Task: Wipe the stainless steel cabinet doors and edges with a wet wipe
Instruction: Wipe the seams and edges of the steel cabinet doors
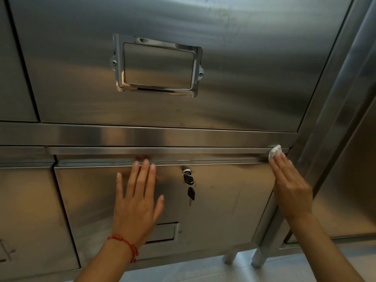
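Note:
A stainless steel cabinet fills the view. Its lower door (pixel 223 200) has a lock with black keys (pixel 190 186) hanging from it. My left hand (pixel 136 198) lies flat on this door with fingers straight, fingertips near its top edge (pixel 162 151). My right hand (pixel 291 184) presses a small white wet wipe (pixel 274 150) with straight fingers against the right end of that top edge. The upper door (pixel 244 78) carries a shiny label holder (pixel 157 65).
A horizontal steel rail (pixel 142 135) separates the upper and lower doors. A vertical steel post (pixel 329 119) stands right of the wipe. Neighbouring doors lie at the left (pixel 26 210) and right. Round cabinet legs (pixel 258 257) stand on a pale floor below.

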Available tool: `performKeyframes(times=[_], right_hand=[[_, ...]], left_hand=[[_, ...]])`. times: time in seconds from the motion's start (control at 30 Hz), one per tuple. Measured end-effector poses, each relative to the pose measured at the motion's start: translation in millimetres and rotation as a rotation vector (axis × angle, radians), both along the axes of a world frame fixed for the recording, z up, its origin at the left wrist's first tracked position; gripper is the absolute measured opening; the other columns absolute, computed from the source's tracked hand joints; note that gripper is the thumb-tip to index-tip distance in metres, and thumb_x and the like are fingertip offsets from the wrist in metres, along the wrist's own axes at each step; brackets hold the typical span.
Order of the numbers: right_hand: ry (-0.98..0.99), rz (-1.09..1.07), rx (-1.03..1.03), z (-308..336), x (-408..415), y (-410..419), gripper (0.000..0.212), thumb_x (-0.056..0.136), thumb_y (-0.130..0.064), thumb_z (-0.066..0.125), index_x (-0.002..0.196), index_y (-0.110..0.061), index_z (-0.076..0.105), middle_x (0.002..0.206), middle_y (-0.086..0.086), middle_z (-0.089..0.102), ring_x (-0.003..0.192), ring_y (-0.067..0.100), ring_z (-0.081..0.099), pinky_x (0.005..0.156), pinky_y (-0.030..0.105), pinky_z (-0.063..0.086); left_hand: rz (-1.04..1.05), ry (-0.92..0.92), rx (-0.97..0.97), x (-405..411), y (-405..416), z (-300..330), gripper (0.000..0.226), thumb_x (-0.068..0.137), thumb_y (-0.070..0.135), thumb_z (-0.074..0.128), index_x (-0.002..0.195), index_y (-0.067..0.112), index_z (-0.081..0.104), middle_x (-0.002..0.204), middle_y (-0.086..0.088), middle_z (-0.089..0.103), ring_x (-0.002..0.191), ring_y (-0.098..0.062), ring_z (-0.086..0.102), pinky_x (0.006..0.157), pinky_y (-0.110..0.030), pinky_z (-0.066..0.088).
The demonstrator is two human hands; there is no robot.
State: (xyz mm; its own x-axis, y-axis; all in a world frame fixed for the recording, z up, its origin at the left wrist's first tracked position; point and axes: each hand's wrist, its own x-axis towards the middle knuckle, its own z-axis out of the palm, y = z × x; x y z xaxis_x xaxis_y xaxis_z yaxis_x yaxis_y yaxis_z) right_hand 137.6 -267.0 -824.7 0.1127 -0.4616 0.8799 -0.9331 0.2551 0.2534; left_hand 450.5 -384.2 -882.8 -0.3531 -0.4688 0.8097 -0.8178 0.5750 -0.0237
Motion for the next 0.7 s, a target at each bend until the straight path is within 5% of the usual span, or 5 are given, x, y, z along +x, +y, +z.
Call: performKeyframes(times=[0.2, 0.33, 0.5, 0.7], right_hand=[[-0.038, -0.040, -0.019, 3, -9, 4, 0.052, 0.058, 0.033, 0.068, 0.107, 0.016, 0.062, 0.111, 0.035, 0.059, 0.097, 0.050, 0.060, 0.076, 0.060, 0.051], [-0.005, -0.021, 0.006, 2, -8, 3, 0.055, 0.056, 0.033, 0.068, 0.107, 0.015, 0.062, 0.112, 0.034, 0.059, 0.099, 0.048, 0.060, 0.078, 0.060, 0.050], [-0.046, -0.043, -0.013, 3, -16, 6, 0.054, 0.059, 0.033, 0.068, 0.110, 0.016, 0.061, 0.115, 0.035, 0.057, 0.100, 0.050, 0.058, 0.082, 0.060, 0.046], [0.026, -0.014, -0.034, 1, -10, 1, 0.052, 0.058, 0.033, 0.066, 0.107, 0.015, 0.063, 0.112, 0.034, 0.059, 0.099, 0.048, 0.061, 0.081, 0.058, 0.046]], left_hand=[[0.008, -0.008, 0.012, 0, 1, 0, 0.065, 0.090, 0.040, 0.031, 0.142, 0.002, 0.023, 0.149, -0.018, 0.022, 0.144, -0.024, 0.000, 0.110, -0.057, 0.014], [0.015, 0.005, 0.034, -2, 1, -1, 0.063, 0.097, 0.045, 0.012, 0.142, 0.002, 0.021, 0.149, -0.018, 0.021, 0.144, -0.025, 0.002, 0.111, -0.056, 0.011], [0.013, 0.004, 0.016, -2, 0, -1, 0.063, 0.094, 0.042, 0.024, 0.142, 0.002, 0.022, 0.150, -0.016, 0.020, 0.144, -0.025, 0.003, 0.111, -0.057, 0.012], [0.022, 0.024, 0.031, -4, 0, -2, 0.063, 0.097, 0.046, 0.011, 0.142, 0.002, 0.022, 0.149, -0.017, 0.022, 0.144, -0.023, 0.001, 0.112, -0.056, 0.010]])
